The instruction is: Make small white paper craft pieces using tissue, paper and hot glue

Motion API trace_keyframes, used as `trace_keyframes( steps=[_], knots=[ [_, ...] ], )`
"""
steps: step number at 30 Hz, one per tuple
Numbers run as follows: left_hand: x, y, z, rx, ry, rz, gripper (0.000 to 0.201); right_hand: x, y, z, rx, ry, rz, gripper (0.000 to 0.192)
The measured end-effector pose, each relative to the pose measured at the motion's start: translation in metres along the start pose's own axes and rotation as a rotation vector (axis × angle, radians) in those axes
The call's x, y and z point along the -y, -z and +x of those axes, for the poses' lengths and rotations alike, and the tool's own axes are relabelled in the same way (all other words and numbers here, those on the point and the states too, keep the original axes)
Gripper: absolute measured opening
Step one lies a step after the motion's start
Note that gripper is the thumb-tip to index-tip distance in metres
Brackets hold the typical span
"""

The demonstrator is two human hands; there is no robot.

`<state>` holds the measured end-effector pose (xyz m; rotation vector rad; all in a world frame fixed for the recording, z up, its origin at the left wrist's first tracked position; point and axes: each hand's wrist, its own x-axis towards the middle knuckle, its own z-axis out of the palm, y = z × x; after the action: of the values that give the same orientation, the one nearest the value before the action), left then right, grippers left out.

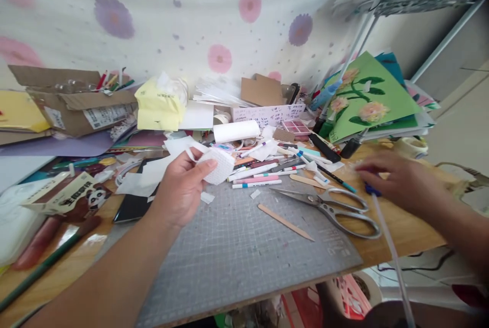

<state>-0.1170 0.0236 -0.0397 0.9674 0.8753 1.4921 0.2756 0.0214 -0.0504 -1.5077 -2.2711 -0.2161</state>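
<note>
My left hand [182,185] pinches a small white piece [219,166] with a fine grid texture between thumb and fingers. A narrow white strip loops out at its upper left, like a handle. At the right, my right hand [397,178] is smeared by motion. Below its fingers is a dark blue thing [371,189], mostly hidden, from which a long translucent stick [391,246] runs down past the table edge. I cannot make out whether the hand grips it. Large metal scissors [332,208] lie partly open between the hands, near a pointed wooden stick [286,222].
A grey cutting mat [229,262] covers the table's front. Behind it lie heaped markers [255,184], a white roll [236,131] and paper scraps. A cardboard box [84,104] stands at the back left; green flower artwork [370,93] leans at the right. A green-handled brush [46,264] lies front left.
</note>
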Motion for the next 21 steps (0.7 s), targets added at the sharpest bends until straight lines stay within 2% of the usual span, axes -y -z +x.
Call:
trace_keyframes(
  steps=[2,4,7,10,12,16,21],
  knots=[
    [0.002,0.0,-0.001,0.073,0.034,0.027,0.013,0.058,-0.006,0.024,0.137,0.195,0.131,0.015],
    [0.006,-0.001,-0.003,0.129,0.051,0.035,0.013,0.107,-0.023,0.043,0.279,0.312,0.18,0.017],
    [0.011,-0.001,-0.006,0.162,0.082,0.052,0.016,0.149,-0.053,0.063,0.346,0.345,0.201,0.02],
    [0.013,0.0,-0.007,0.169,0.104,0.079,0.019,0.162,-0.074,0.075,0.354,0.31,0.203,0.015],
    [0.014,0.0,-0.008,0.182,0.084,0.068,0.017,0.164,-0.078,0.08,0.356,0.275,0.22,0.014],
    [0.016,0.0,-0.009,0.183,0.039,0.067,0.019,0.159,-0.065,0.077,0.357,0.181,0.301,0.012],
    [0.023,-0.001,-0.011,0.158,0.052,0.138,0.023,0.142,-0.042,0.057,0.374,0.042,0.401,0.014]
  ],
)
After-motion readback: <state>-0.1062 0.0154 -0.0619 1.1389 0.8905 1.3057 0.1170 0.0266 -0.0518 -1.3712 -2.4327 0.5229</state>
